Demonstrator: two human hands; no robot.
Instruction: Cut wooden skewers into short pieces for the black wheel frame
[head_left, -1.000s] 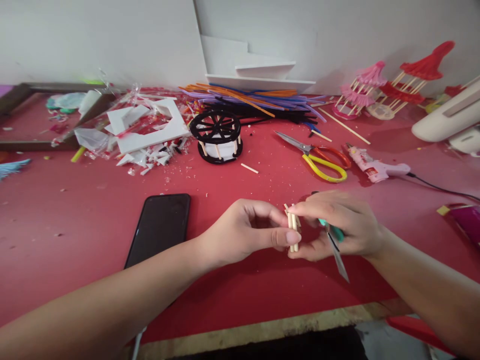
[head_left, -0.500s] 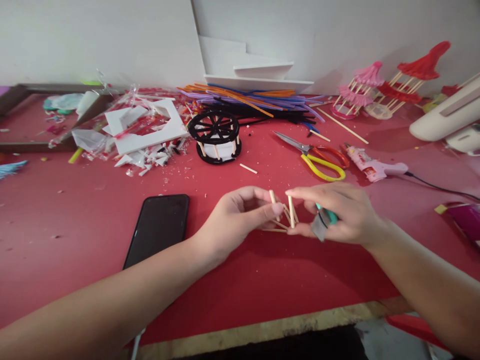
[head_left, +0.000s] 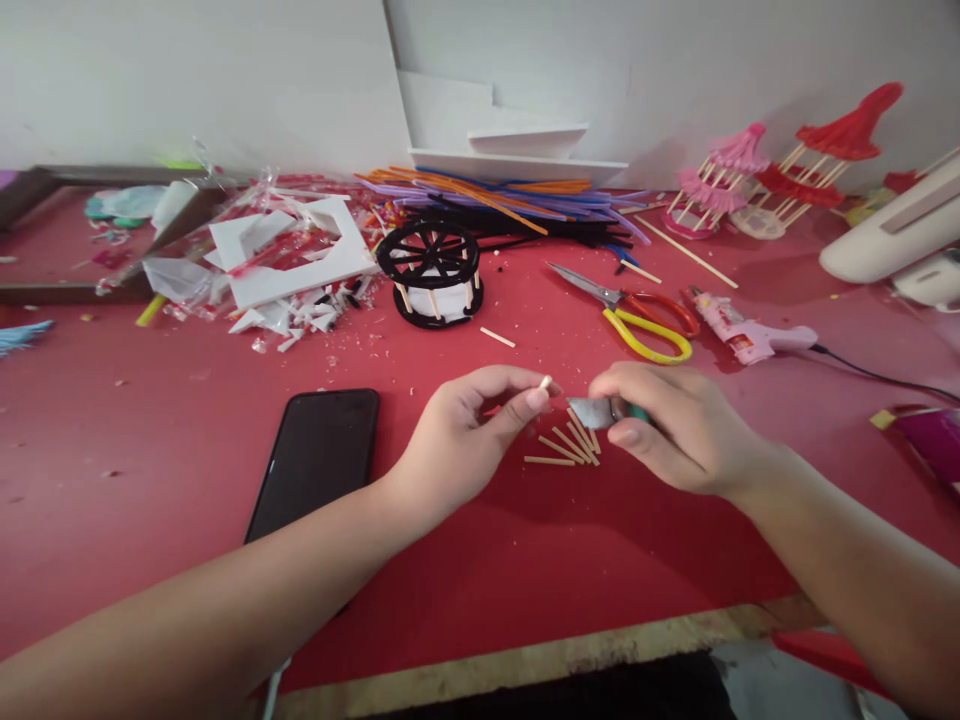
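Between thumb and forefinger, my left hand (head_left: 480, 420) pinches a short wooden stick (head_left: 545, 382), whose pale end shows above the thumb. My right hand (head_left: 675, 425) grips a small knife with a teal handle, its wide grey blade (head_left: 591, 412) pointing left toward the stick but apart from it. On the red table below the blade, several short wooden sticks (head_left: 559, 447) lie fanned out. Farther back stands a round frame (head_left: 429, 272) of black pipe cleaners and wooden posts, with one loose stick (head_left: 497, 337) beside it.
A phone (head_left: 315, 455) lies left of my left hand. Scissors (head_left: 630, 315) and a pink glue gun (head_left: 750, 328) rest behind my right hand. Pipe cleaners (head_left: 510, 205), white foam scraps (head_left: 300, 255) and pink and red stick models (head_left: 716, 180) line the back.
The stick that my right fingers held upright is gone from them. The knife has swung forward, its blade now pointing left. My left hand's stick has tilted, and the fanned sticks show more fully.
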